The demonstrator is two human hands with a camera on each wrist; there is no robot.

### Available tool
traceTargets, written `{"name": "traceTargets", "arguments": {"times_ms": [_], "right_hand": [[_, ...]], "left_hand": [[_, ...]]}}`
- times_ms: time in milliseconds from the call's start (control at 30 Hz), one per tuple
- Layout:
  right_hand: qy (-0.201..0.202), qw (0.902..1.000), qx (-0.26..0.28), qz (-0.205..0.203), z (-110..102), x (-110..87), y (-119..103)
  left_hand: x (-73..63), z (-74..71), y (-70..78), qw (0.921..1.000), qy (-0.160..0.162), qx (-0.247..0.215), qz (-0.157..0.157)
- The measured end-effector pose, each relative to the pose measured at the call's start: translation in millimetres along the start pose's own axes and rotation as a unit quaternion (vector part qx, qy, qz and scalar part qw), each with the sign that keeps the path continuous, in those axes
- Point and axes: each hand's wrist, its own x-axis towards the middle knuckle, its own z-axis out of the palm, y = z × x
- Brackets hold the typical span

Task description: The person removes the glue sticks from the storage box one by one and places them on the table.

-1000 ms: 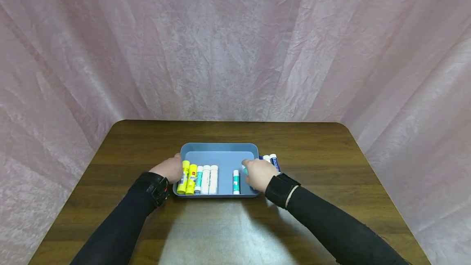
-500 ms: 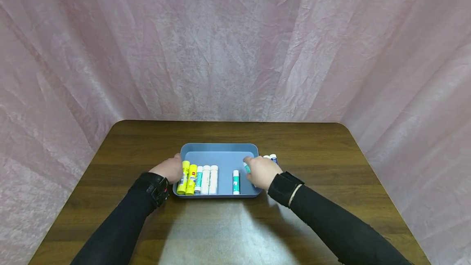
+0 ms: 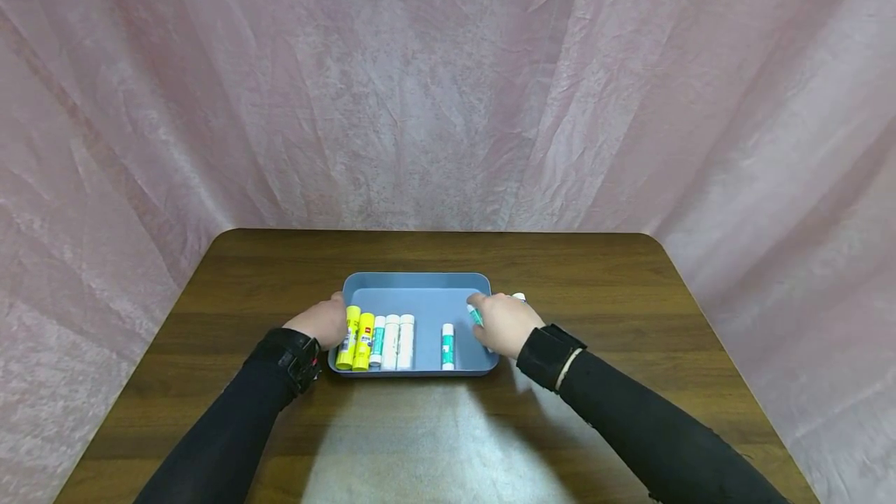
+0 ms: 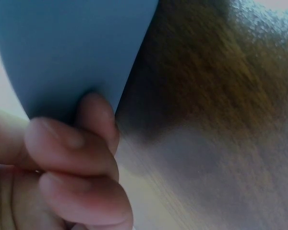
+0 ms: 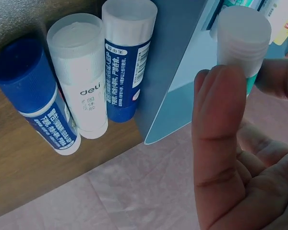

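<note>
A blue tray [image 3: 430,298] lies on the table. My left hand [image 3: 323,323] grips its left edge; in the left wrist view the fingers [image 4: 67,148] curl against the tray's side. Over the right edge, my right hand [image 3: 509,323] pinches a green glue stick with a white cap [image 5: 244,38] between thumb and fingers. Inside at left lie two yellow glue sticks [image 3: 364,341], a green-and-white one [image 3: 378,341] and two white ones [image 3: 399,342]. Another green-and-white glue stick [image 3: 448,347] lies apart at right.
Outside the tray's right wall stand a blue-capped glue stick [image 5: 36,91], a white one [image 5: 81,76] and a blue one with a white cap [image 5: 127,62]. My right hand mostly hides them in the head view. A pink curtain [image 3: 448,99] hangs behind the wooden table [image 3: 595,278].
My right hand has shifted slightly to the right with the green glue stick, covering more of the glue sticks outside the tray. My left hand stays at the tray's edge.
</note>
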Motion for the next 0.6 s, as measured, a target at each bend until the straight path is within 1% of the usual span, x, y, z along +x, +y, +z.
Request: {"name": "traceTargets", "arguments": {"times_ms": [333, 600], "right_hand": [[0.001, 0.9996, 0.024, 0.014, -5.8, -1.9, 2.4], [0.004, 0.9993, 0.036, 0.011, -8.9, -1.6, 7.5]], "left_hand": [[0.6, 0.2, 0.4, 1.0000, -0.003, 0.000, -0.006], [-2.0, -0.7, 2.3, 0.9999, -0.003, 0.005, -0.009]]}}
